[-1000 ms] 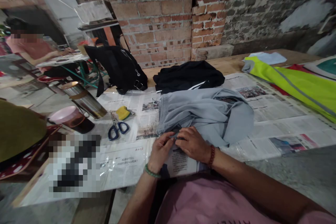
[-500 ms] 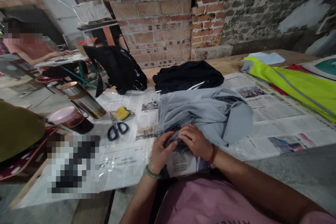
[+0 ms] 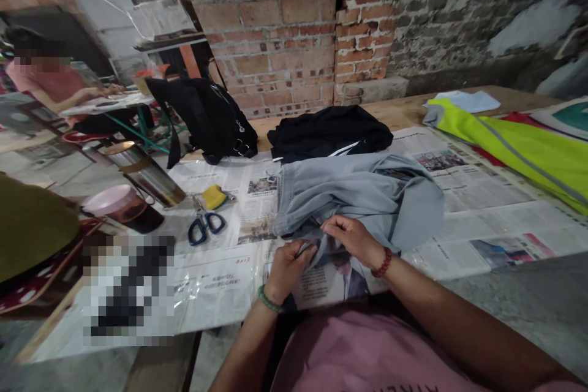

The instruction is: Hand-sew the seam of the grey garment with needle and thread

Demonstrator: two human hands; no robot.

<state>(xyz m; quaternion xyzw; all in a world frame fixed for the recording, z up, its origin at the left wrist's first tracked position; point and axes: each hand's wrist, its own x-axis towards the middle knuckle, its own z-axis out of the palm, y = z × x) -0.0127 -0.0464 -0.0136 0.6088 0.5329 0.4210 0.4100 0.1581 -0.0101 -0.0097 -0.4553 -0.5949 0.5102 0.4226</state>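
Observation:
A light grey garment [image 3: 340, 187] lies bunched on the newspaper-covered table in front of me. My left hand [image 3: 290, 264], with a green bead bracelet, pinches a fold of its near edge between thumb and fingers. Just above and to the right, my right hand [image 3: 353, 237], wearing a red bead bracelet, has its thumb and forefinger pressed together close to the cloth. Whatever is in that pinch is too small to make out. Scissors [image 3: 206, 226] with dark blue handles and a small yellow-and-green thing [image 3: 215, 197] lie to the left of the garment.
A black garment [image 3: 328, 133] and a black bag [image 3: 206, 122] lie behind. At left stand a steel flask [image 3: 144, 173] and a pink-lidded jar [image 3: 124, 208]. A yellow reflective garment [image 3: 519, 147] is at right. Another person [image 3: 50, 82] sits at a far table.
My hands have drawn apart. The right one has moved up and right from the left, which has dropped slightly with the cloth edge still in it.

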